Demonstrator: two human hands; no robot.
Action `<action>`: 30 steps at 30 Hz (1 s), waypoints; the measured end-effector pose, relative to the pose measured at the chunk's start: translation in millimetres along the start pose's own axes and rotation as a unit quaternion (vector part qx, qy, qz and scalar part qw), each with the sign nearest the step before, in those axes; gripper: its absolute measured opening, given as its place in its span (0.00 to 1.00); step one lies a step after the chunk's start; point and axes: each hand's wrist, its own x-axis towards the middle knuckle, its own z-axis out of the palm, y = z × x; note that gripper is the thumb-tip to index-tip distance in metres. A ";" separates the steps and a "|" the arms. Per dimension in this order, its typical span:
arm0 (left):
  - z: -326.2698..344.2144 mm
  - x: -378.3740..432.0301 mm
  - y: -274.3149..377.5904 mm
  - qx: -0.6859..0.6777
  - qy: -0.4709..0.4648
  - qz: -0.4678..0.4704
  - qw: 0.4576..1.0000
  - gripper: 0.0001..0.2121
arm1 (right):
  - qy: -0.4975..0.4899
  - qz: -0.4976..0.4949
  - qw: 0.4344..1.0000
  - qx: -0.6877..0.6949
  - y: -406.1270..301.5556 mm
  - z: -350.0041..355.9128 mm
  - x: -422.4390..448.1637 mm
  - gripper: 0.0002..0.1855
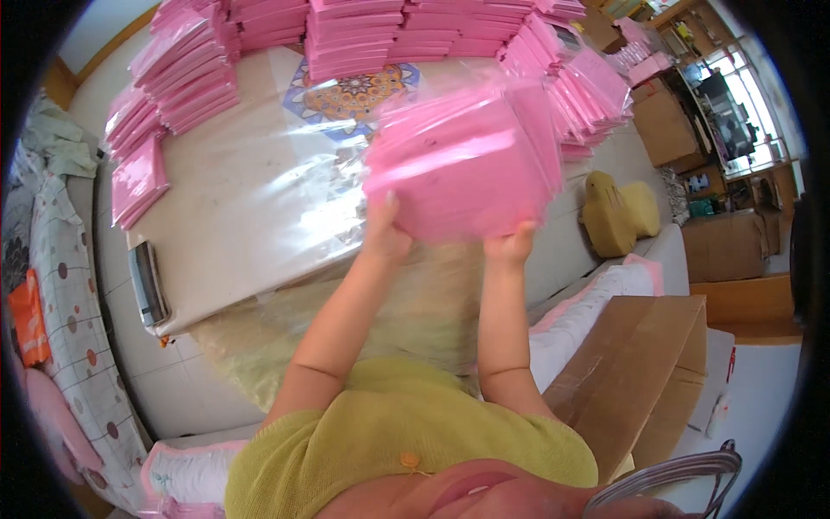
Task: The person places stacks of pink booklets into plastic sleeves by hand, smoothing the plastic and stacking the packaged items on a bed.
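Between my two hands is a stack of pink packets in clear plastic sleeves (454,168), raised over the table's front right part. My left hand (388,227) grips its lower left corner with the thumb on top. At the lower right corner my right hand (512,243) holds the same stack. The stack is slightly blurred, its packets fanned unevenly at the right side. Behind it, tall piles of like pink packets (353,32) line the table's far edge, with more piles at the left (185,78) and right (590,91). My fingers under the stack are hidden.
A plastic-covered table (214,227) with a mandala-like pattern carries a phone-like device (148,283) at its left corner. A cardboard box (629,370) stands at my right, near a yellow cushion-like object (609,214). A spotted cloth (71,311) covers furniture at the left.
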 end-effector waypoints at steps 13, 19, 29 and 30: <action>-0.9 -47.6 103.1 -0.003 -0.102 0.174 0.979 0.45 | -0.104 -0.293 0.923 -0.228 -17.1 151.9 -21.9 0.57; -29.3 -65.4 109.0 -0.050 -0.071 0.138 0.987 0.34 | -0.168 -0.146 0.955 -0.197 36.7 123.5 -71.0 0.50; -46.3 -134.8 84.0 0.436 -0.211 0.075 0.871 0.33 | 0.156 0.242 0.955 0.069 -14.6 72.0 -100.5 0.34; -47.3 -149.2 100.8 0.585 -0.241 0.021 0.774 0.36 | 0.214 0.239 0.944 0.075 -24.9 54.1 -101.5 0.34</action>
